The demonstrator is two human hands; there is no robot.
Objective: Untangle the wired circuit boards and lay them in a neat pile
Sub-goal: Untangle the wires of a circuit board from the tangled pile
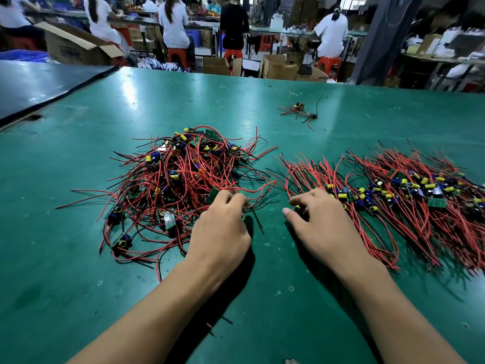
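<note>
Roughly half done, seemingly: built a neat pile [409, 195] at right, kept a big tangle [181, 179] at left, gripped its near wires [256, 189] with the left hand [223, 227], pinched one board [298, 208] at the pile's left end with the right hand [320, 219].

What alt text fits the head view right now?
Two bare hands work on a green table: the left hand grips red wires at the edge of a tangled heap of circuit boards; the right hand pinches a circuit board at the left end of a neat pile. Stray boards lie farther back.
</note>
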